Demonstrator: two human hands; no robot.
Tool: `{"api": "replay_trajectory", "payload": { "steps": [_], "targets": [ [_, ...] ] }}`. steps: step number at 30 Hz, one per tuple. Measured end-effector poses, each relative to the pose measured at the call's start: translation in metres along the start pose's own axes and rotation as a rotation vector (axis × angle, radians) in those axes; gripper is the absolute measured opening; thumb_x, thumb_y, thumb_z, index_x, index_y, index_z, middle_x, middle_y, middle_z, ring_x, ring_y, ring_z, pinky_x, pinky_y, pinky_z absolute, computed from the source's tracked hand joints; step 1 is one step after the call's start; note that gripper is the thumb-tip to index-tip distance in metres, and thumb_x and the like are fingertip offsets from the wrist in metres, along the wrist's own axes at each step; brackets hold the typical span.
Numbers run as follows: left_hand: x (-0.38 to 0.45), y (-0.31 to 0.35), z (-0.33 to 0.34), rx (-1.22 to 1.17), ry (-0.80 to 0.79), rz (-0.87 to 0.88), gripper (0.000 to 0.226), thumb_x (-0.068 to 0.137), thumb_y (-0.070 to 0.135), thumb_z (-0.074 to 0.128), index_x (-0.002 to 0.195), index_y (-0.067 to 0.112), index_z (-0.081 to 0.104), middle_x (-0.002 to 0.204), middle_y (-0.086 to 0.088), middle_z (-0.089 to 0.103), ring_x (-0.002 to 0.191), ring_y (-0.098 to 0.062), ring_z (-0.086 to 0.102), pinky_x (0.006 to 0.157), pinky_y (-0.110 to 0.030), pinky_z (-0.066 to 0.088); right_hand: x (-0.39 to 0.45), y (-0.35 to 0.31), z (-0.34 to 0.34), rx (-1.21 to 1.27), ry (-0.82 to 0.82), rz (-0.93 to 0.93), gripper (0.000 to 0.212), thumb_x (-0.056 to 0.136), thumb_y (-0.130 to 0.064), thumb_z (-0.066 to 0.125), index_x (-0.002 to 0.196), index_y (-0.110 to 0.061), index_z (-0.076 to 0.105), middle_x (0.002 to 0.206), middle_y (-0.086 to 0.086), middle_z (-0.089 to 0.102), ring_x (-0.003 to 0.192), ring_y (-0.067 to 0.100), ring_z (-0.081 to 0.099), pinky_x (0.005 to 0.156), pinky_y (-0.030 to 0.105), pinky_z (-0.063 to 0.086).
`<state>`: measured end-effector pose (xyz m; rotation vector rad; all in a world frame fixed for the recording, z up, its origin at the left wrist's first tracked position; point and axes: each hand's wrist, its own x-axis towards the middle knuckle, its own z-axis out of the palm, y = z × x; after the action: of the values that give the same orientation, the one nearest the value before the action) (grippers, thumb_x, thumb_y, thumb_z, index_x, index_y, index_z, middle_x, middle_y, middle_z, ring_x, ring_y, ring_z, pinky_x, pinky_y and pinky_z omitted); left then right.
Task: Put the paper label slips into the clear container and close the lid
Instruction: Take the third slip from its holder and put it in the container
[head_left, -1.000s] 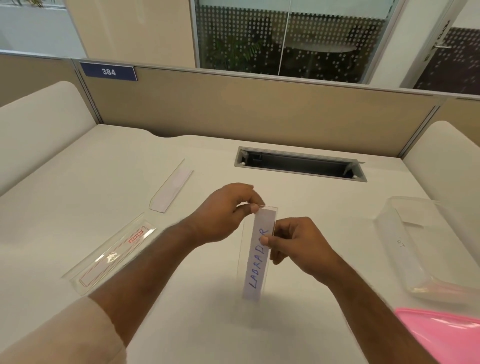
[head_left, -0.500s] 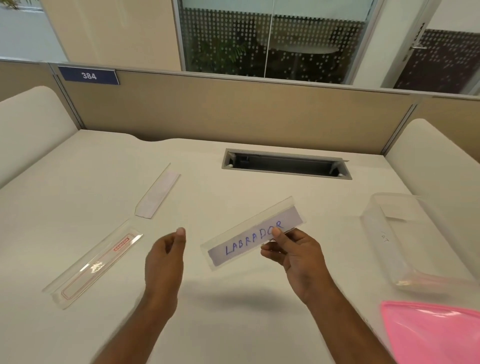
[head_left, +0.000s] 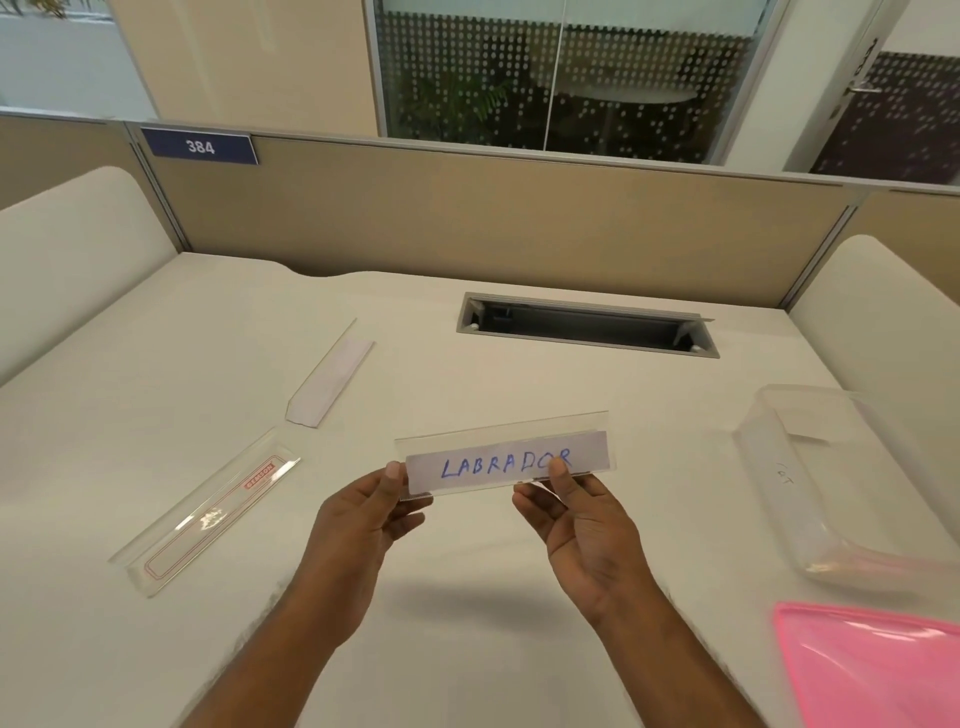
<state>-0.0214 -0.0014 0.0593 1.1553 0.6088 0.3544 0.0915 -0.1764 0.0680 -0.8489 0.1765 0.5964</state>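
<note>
The white paper label slip reading LABRADOR (head_left: 506, 462), inside a clear plastic sleeve, is hovering level left of the clear rectangular container (head_left: 810, 483), both hands pinching its ends: left hand (head_left: 363, 514) and right hand (head_left: 582, 519) fingers closing on it, likely keeping it flat for carrying across.

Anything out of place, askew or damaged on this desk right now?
Nothing damaged or spilled. Both hands, left and right, hold the LABRADOR label holder level. The clear container lies open, its pink lid beside it; two other holders lie at angles on the left.
</note>
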Motion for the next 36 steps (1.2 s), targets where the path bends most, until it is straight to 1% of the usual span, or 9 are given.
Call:
{"api": "replay_trajectory", "payload": {
  "steps": [3, 9, 16, 19, 22, 26, 29, 32, 36],
  "targets": [
    [0.001, 0.002, 0.002, 0.008, -0.004, 0.014, 0.031, 0.083, 0.034, 0.064, 0.098, 0.011, 0.077, 0.101, -0.012, 0.077, 0.090, -0.019, 0.073, 0.080, -0.031, 0.054, -0.003, 0.002, -0.001, 0.001, -0.015, 0.007, 0.019, 0.072, -0.013, 0.071, 0.088, -0.004, 0.069, 0.075, 0.012, 0.073, 0.062, 0.024, 0.070, 0.059, 0.032, 0.060],
    [0.003, 0.004, 0.004, 0.024, 0.068, 0.005, 0.019, 0.094, 0.019, 0.060, 0.100, 0.007, 0.074, 0.094, -0.011, 0.078, 0.083, -0.018, 0.072, 0.077, -0.030, 0.054, -0.006, -0.002, -0.008, -0.068, -0.066, 0.017, 0.024, 0.071, -0.011, 0.072, 0.094, -0.003, 0.070, 0.084, 0.016, 0.074, 0.068, 0.029, 0.072, 0.061, 0.034, 0.060],
    [0.005, 0.011, 0.000, -0.018, 0.109, 0.014, 0.016, 0.092, 0.019, 0.062, 0.094, 0.010, 0.076, 0.089, -0.010, 0.078, 0.075, -0.016, 0.073, 0.076, -0.032, 0.053, -0.010, -0.022, -0.030, -0.348, -0.074, -0.075, 0.054, 0.066, -0.020, 0.079, 0.115, -0.004, 0.065, 0.092, 0.017, 0.073, 0.074, 0.027, 0.070, 0.069, 0.035, 0.059],
    [0.004, 0.012, -0.002, -0.022, 0.123, 0.025, 0.016, 0.092, 0.019, 0.062, 0.094, 0.011, 0.076, 0.088, -0.009, 0.078, 0.074, -0.015, 0.073, 0.074, -0.031, 0.053, -0.012, -0.036, -0.039, -0.489, 0.011, -0.195, 0.073, 0.056, -0.027, 0.084, 0.122, -0.013, 0.059, 0.088, 0.011, 0.071, 0.074, 0.023, 0.068, 0.068, 0.033, 0.057],
    [0.003, 0.013, -0.002, -0.018, 0.126, 0.031, 0.016, 0.092, 0.019, 0.062, 0.096, 0.010, 0.075, 0.088, -0.009, 0.078, 0.074, -0.014, 0.073, 0.074, -0.031, 0.053, -0.015, -0.052, -0.045, -0.759, 0.026, -0.357, 0.076, 0.057, -0.030, 0.087, 0.126, -0.031, 0.056, 0.101, 0.002, 0.068, 0.079, 0.015, 0.067, 0.075, 0.031, 0.056],
    [0.002, 0.014, -0.002, -0.021, 0.115, 0.029, 0.017, 0.090, 0.019, 0.063, 0.096, 0.008, 0.075, 0.088, -0.009, 0.078, 0.073, -0.015, 0.072, 0.076, -0.033, 0.052, -0.013, -0.072, -0.050, -1.100, -0.107, -0.517, 0.082, 0.066, -0.026, 0.088, 0.133, -0.048, 0.046, 0.118, -0.017, 0.060, 0.103, 0.002, 0.060, 0.079, 0.018, 0.054],
    [0.002, 0.013, 0.000, -0.014, 0.106, 0.026, 0.017, 0.091, 0.019, 0.063, 0.098, 0.008, 0.075, 0.089, -0.010, 0.078, 0.073, -0.015, 0.072, 0.077, -0.034, 0.052, -0.012, -0.082, -0.049, -1.285, -0.241, -0.524, 0.088, 0.067, -0.030, 0.088, 0.136, -0.055, 0.039, 0.128, -0.031, 0.052, 0.118, -0.006, 0.049, 0.084, 0.009, 0.048],
    [0.002, 0.013, 0.001, -0.012, 0.101, 0.027, 0.016, 0.091, 0.018, 0.062, 0.097, 0.009, 0.075, 0.088, -0.011, 0.078, 0.072, -0.016, 0.072, 0.077, -0.034, 0.053, -0.011, -0.087, -0.044, -1.343, -0.326, -0.510, 0.083, 0.068, -0.032, 0.087, 0.134, -0.056, 0.042, 0.129, -0.033, 0.052, 0.124, -0.004, 0.046, 0.087, 0.012, 0.047],
    [0.002, 0.013, 0.001, -0.008, 0.089, 0.028, 0.018, 0.090, 0.020, 0.063, 0.098, 0.008, 0.075, 0.091, -0.012, 0.078, 0.074, -0.016, 0.073, 0.077, -0.033, 0.053, -0.008, -0.089, -0.042, -1.298, -0.361, -0.531, 0.069, 0.070, -0.025, 0.087, 0.128, -0.045, 0.056, 0.122, -0.025, 0.062, 0.120, 0.001, 0.053, 0.090, 0.021, 0.051]
  ]
}}
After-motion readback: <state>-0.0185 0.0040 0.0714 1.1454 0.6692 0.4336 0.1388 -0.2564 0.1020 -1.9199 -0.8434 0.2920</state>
